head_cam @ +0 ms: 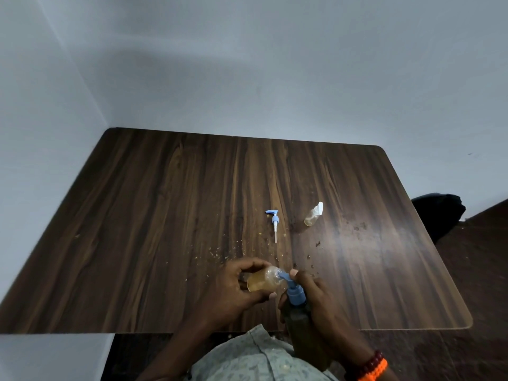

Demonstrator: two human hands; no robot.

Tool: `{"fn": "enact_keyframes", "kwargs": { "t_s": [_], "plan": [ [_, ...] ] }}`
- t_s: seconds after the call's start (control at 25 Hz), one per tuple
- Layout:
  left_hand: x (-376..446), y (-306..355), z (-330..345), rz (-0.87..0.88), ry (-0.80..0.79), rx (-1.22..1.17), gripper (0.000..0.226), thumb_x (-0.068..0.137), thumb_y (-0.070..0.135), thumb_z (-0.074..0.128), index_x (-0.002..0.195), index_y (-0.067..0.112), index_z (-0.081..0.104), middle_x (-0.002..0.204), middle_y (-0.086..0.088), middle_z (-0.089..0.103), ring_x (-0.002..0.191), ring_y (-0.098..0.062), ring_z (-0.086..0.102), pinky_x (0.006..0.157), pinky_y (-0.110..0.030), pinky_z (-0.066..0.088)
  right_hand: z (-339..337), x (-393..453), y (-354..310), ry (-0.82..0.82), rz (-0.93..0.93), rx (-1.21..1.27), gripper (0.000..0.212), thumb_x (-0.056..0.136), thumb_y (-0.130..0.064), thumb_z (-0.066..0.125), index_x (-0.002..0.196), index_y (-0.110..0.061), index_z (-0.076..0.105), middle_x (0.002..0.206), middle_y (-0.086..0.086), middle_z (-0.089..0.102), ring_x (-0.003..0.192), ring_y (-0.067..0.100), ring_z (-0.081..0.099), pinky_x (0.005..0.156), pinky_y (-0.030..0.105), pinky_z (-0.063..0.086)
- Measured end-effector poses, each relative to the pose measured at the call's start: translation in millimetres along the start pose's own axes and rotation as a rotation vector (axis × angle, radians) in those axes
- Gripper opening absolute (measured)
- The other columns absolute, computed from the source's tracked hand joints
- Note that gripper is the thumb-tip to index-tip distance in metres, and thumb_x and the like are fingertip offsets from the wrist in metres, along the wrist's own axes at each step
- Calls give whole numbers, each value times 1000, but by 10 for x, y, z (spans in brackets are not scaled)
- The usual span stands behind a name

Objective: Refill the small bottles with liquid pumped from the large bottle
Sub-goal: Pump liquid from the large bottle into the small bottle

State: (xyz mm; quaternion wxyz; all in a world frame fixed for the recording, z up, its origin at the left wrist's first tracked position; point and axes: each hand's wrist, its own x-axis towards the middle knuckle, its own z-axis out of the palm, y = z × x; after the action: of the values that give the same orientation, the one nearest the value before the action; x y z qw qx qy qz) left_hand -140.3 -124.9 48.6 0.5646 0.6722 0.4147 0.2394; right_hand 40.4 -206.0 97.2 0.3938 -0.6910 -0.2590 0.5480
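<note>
Patterned shirt [255,356] below dark wooden table [165,215].

No text, label, brand, number or sign can be read anywhere in the view.
</note>
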Motion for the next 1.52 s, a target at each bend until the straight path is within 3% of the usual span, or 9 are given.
{"fn": "enact_keyframes", "kwargs": {
  "t_s": [0.08,0.2,0.4,0.64,0.88,1.08,1.2,1.36,1.52],
  "plan": [
    [-2,7,-8,-5,0,-6,42,77,27,92,116,32,76,115,12,78,112,-11,73,94,-49,64,23,-1,-21,-11,-8,16,54,84,-50,50,89,2,64,77,10,63,65,16,59,45,9,48],
    [0,9,-19,-5,10,-11,43,77,31,91,117,33,76,116,12,78,112,-11,73,95,-49,63,36,8,-25,18,-20,25,39,95,-40,47,76,-12,64,64,0,64,54,5,63,40,6,44],
    [-2,-4,-14,2,3,-3,43,76,31,92,116,35,76,116,13,78,112,-10,73,93,-48,64,52,31,13,5,-4,-19,59,72,-55,54,97,-2,64,86,14,68,64,15,66,50,15,51],
    [8,17,-23,11,8,-32,41,74,38,90,113,37,76,114,13,79,109,-10,75,91,-48,65,79,-24,-80,51,-63,-15,79,52,-91,55,64,-14,64,51,-3,61,40,-1,58,42,11,45],
    [11,-13,-20,2,-3,-20,41,76,30,92,112,37,76,114,12,79,110,-11,74,91,-50,64,56,33,-22,-7,15,-51,50,90,-45,50,102,1,63,91,20,68,74,24,65,63,26,53],
    [11,9,-39,9,6,-32,39,77,29,92,112,38,76,114,13,80,109,-12,75,92,-50,65,59,3,-84,2,-14,-80,63,79,-68,46,74,-8,67,62,3,65,54,12,60,56,21,48],
    [7,9,-52,4,4,-31,40,76,30,92,113,35,77,114,12,80,110,-13,75,92,-51,64,64,0,-87,-18,-29,-58,93,55,-92,51,84,-6,71,67,4,67,60,14,63,54,16,50],
    [2,11,-48,4,-4,-15,41,77,27,92,114,34,77,114,13,79,110,-11,74,92,-49,64,61,-10,-65,16,-9,-8,35,90,-44,53,85,-10,62,78,7,62,59,11,64,42,7,46],
    [3,16,-49,0,-11,-14,40,77,27,92,113,36,76,114,14,79,110,-11,74,91,-49,64,67,3,-66,6,-13,-38,49,80,-52,50,76,-5,63,61,5,65,50,11,62,49,19,52]
  ]
}}
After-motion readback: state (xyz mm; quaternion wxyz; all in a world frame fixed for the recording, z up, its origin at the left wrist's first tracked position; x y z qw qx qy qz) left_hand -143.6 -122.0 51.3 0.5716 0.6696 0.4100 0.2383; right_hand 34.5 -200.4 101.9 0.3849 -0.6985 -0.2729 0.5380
